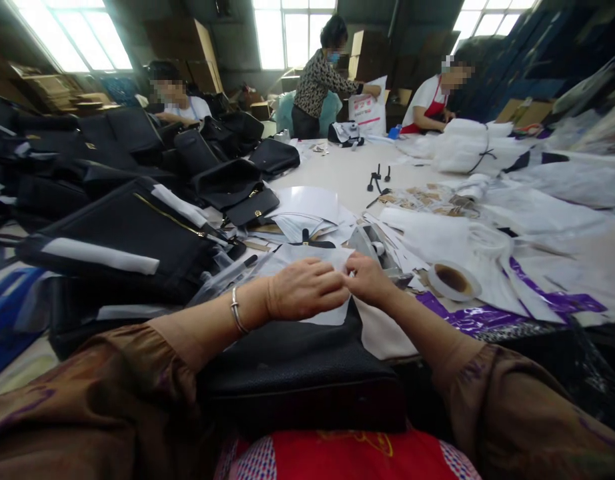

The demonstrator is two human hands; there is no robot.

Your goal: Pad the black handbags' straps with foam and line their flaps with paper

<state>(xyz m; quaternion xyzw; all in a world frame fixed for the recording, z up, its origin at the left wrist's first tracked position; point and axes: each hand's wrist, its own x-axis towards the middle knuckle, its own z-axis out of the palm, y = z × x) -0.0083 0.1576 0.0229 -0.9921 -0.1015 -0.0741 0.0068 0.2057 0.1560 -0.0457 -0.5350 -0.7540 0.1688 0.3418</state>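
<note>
My left hand (307, 290) and my right hand (368, 277) meet in front of me, fingers closed, above a black bag (297, 363) lying at the table's front edge. Between and under them is a thin white sheet (330, 315), which spreads over the bag's top; both hands pinch it near its middle. My left hand covers part of the sheet. Just beyond the sheet stands a grey tape dispenser (370, 243). A small black strap piece (307, 239) lies behind my left hand.
Black bags (122, 233) are heaped at the left. White papers (307, 203) lie ahead. A tape roll (453, 280), purple plastic (480, 317) and white wrapping (437, 230) are at the right. Three people (312, 87) work across the table.
</note>
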